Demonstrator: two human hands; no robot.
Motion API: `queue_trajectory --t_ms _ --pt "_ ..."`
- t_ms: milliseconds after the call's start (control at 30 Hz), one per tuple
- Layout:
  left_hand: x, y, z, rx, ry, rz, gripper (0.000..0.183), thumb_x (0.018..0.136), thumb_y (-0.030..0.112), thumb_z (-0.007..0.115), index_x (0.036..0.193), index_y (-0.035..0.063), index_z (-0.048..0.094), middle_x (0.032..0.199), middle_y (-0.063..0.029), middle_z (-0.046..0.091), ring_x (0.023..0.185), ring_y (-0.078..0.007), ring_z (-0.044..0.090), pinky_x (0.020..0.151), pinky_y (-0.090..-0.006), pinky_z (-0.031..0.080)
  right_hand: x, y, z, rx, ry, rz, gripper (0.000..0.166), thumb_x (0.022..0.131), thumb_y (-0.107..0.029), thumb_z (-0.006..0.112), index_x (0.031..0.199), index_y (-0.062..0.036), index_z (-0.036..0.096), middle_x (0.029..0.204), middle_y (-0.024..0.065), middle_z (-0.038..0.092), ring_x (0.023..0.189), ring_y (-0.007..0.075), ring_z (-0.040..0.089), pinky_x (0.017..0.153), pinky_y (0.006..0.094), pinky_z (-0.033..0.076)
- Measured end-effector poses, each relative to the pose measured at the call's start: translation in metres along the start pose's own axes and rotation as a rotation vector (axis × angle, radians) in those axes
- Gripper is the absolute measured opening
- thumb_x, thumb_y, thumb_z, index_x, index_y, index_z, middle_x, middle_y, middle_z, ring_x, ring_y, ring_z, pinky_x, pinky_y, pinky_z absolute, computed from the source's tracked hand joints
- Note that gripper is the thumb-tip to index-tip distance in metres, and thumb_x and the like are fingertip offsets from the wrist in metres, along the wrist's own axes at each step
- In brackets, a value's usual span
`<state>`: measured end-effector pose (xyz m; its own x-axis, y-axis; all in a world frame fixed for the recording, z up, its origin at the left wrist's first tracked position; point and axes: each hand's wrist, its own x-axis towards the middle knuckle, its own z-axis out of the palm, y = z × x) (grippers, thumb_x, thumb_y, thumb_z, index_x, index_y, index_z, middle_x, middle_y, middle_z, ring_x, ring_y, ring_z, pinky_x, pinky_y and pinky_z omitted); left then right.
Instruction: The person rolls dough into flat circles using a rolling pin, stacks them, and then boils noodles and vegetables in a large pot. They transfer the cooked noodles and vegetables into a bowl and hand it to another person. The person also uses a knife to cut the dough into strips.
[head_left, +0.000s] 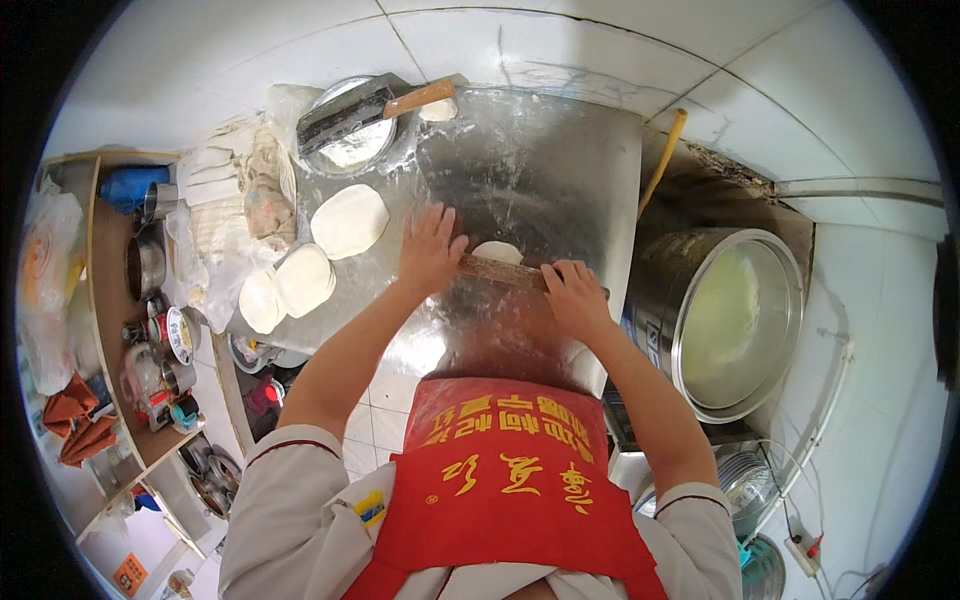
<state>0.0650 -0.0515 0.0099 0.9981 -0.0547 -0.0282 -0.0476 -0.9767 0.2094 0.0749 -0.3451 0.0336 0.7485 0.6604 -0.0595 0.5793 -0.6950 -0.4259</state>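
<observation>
My left hand (431, 251) rests on the left end of a wooden rolling pin (504, 272), and my right hand (579, 296) lies over its right end. A small round of dough (499, 252) shows just beyond the pin, partly covered by it. To the left on the metal worktop (555, 165) lie flat dough rounds: a large one (350, 222), a stack (304, 280) and more (261, 301) overlapping its left side. At the back, a cleaver (345, 116) with a wooden handle lies across a metal bowl of flour (358, 147), its handle over a lump of dough (439, 110).
Right of the worktop stands a large steel pot (739, 326) of cloudy yellowish liquid, with a yellow stick (665, 161) behind it. A cloth (268, 195) and plastic bags lie at the worktop's left edge. Farther left, a wooden shelf (120, 330) holds pans and containers.
</observation>
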Motion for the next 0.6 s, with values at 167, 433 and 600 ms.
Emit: queue_trajectory --t_ms 167,433,600 --pt "-0.012 0.005 0.017 -0.018 -0.163 -0.088 0.060 0.091 0.035 0.046 0.140 0.0019 0.036 0.150 -0.0199 0.027 0.138 -0.0377 0.026 0.111 -0.0546 0.019 0.023 0.005 0.008 -0.053 -0.128 0.085 0.060 0.088 -0.042 0.051 0.134 -0.0020 0.046 0.138 0.0154 0.042 0.130 0.0321 0.037 0.107 0.0469 0.029" --pt "0.073 -0.023 0.011 -0.115 -0.003 -0.062 0.070 0.088 0.037 0.051 0.142 -0.0022 0.029 0.148 -0.0232 0.027 0.138 -0.0399 0.025 0.113 -0.0530 0.017 0.126 0.049 -0.007 -0.371 -0.095 -0.044 0.068 0.091 -0.047 0.043 0.139 0.0009 0.039 0.149 0.0169 0.031 0.139 0.0306 0.027 0.114 0.0508 0.018" --pt "-0.005 0.000 0.022 -0.050 -0.079 -0.053 0.074 0.085 0.041 0.056 0.136 -0.0066 0.035 0.144 -0.0255 0.034 0.135 -0.0402 0.029 0.112 -0.0503 0.020 0.073 0.027 0.009 -0.165 0.081 0.031 0.058 0.086 -0.029 0.053 0.135 0.0000 0.042 0.141 0.0184 0.040 0.133 0.0334 0.035 0.111 0.0507 0.023"
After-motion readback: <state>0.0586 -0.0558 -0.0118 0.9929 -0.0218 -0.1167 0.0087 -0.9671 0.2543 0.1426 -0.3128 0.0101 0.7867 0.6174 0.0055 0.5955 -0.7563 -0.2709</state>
